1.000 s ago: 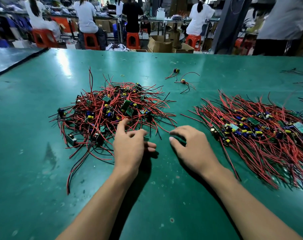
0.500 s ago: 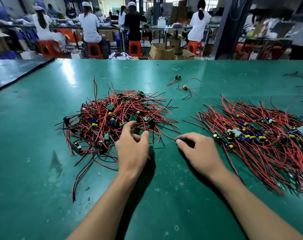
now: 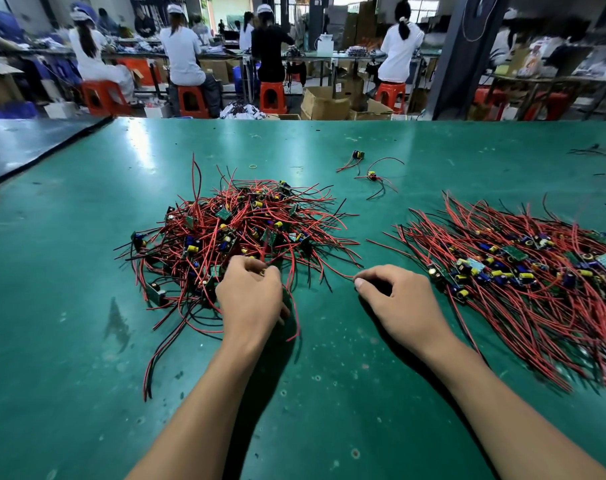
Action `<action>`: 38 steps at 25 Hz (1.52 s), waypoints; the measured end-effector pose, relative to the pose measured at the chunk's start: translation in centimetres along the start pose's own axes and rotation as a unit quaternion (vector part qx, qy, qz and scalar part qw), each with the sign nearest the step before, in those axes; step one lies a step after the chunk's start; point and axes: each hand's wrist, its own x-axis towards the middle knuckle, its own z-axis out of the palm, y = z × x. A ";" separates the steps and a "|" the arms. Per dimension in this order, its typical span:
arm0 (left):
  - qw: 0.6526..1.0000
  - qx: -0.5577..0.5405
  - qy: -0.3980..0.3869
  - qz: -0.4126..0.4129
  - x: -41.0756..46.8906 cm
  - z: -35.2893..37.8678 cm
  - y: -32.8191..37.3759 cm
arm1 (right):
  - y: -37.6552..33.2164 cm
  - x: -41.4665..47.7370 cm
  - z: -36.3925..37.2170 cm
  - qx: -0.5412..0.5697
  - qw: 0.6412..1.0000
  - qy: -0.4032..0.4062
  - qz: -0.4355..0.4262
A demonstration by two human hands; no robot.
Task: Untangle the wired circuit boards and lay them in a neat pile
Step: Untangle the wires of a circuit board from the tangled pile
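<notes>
My left hand (image 3: 251,299) pinches the tangle (image 3: 204,233); right hand (image 3: 395,303) rests curled, empty.
Boards (image 3: 224,213) look light, wires (image 3: 315,233) springy: I grip board edges.

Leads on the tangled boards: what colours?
Mostly red, some black; the head view shows it best in the tangled pile.

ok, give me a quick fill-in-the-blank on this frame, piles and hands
The tangled heap lies ___ of the neat pile.
The left hand grips wires at the ___ heap's near edge.
The right hand rests on the ___ table.
Beyond both piles lie ___ stray boards.
Missing: left; tangled; green; two.
</notes>
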 end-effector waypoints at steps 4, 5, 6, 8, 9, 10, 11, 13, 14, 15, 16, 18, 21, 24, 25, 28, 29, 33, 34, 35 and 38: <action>0.997 0.040 -0.029 0.057 -0.6 -0.1 -0.2 | -0.1 0.1 0.0 -0.006 1.000 0.000 -0.003; 0.995 0.048 -0.039 0.073 -0.7 -0.1 -0.3 | -0.1 0.1 -0.1 -0.006 1.000 -0.001 -0.002; 0.993 0.059 -0.044 0.090 -0.7 0.0 -0.4 | -0.1 0.1 -0.1 -0.005 1.000 -0.001 -0.002; 0.988 0.081 -0.039 0.122 -0.9 0.1 -0.7 | -0.3 0.1 -0.1 -0.002 1.000 -0.004 -0.005; 0.986 0.092 -0.029 0.138 -1.0 0.2 -0.7 | -0.3 0.0 -0.1 0.004 1.000 -0.005 -0.008; 0.983 0.098 -0.018 0.152 -1.1 0.3 -0.8 | -0.5 0.0 -0.1 0.016 1.000 -0.008 -0.010; 0.983 0.091 -0.012 0.159 -1.3 0.4 -0.7 | -0.6 -0.2 -0.1 0.030 0.999 -0.015 -0.012; 0.986 0.046 -0.036 0.153 -1.7 0.8 -0.5 | -0.8 -0.3 0.0 0.065 0.997 -0.036 -0.016; 0.987 0.017 -0.055 0.147 -2.0 1.0 -0.4 | -0.9 -0.3 0.0 0.082 0.995 -0.050 -0.016; 0.987 -0.015 -0.075 0.138 -2.4 1.2 -0.2 | -1.0 -0.3 0.0 0.105 0.992 -0.068 -0.014; 0.986 -0.059 -0.097 0.119 -2.7 1.3 -0.1 | -1.2 -0.2 -0.1 0.142 0.986 -0.089 -0.009; 0.969 -0.187 -0.154 0.037 -3.0 1.5 0.4 | -1.6 -0.2 -0.1 0.243 0.962 -0.124 0.014; 0.915 -0.324 -0.232 -0.066 -3.2 1.7 0.7 | -1.9 -0.2 -0.4 0.337 0.929 -0.146 0.047; 0.880 -0.369 -0.279 -0.105 -3.2 1.6 0.9 | -2.0 -0.4 -0.9 0.367 0.913 -0.167 0.065; 0.873 -0.377 -0.286 -0.118 -3.1 1.6 1.0 | -2.0 -0.5 -0.9 0.381 0.904 -0.180 0.075; 0.865 -0.384 -0.285 -0.151 -2.9 1.6 1.3 | -1.9 -0.6 -1.2 0.416 0.878 -0.211 0.104; 0.866 -0.380 -0.284 -0.154 -2.8 1.6 1.3 | -1.9 -0.7 -1.2 0.415 0.877 -0.219 0.105; 0.880 -0.369 -0.263 -0.142 -2.7 1.8 1.2 | -2.1 -0.6 -1.4 0.341 0.912 -0.219 0.064; 0.885 -0.365 -0.254 -0.138 -2.7 1.9 1.2 | -2.1 -0.5 -1.4 0.323 0.918 -0.222 0.058; 0.890 -0.359 -0.248 -0.132 -2.7 2.0 1.1 | -2.2 -0.4 -1.5 0.309 0.922 -0.228 0.053; 0.911 -0.319 -0.244 -0.092 -2.8 2.3 0.8 | -2.1 -0.3 -1.6 0.279 0.927 -0.249 0.033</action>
